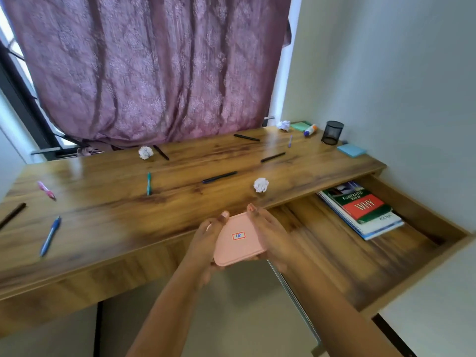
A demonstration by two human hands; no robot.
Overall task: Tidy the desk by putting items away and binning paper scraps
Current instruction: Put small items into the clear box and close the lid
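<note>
I hold a flat pink box (238, 239) with a small red-framed label between both hands, in front of the desk's front edge. My left hand (206, 238) grips its left side and my right hand (273, 235) grips its right side. Three crumpled paper balls lie on the wooden desk (103, 215): one near the front (261, 185), one at the back middle (145, 152), one at the back right (283, 124). Several pens are scattered on the top, among them a blue pen (50, 235), a teal pen (148, 183) and a pink pen (46, 190).
An open drawer (334, 253) on the right holds a stack of books (360, 208). At the back right stand a black mesh pen cup (332, 132), a glue bottle (310, 130), green sticky notes (300, 125) and blue sticky notes (351, 150). A purple curtain hangs behind.
</note>
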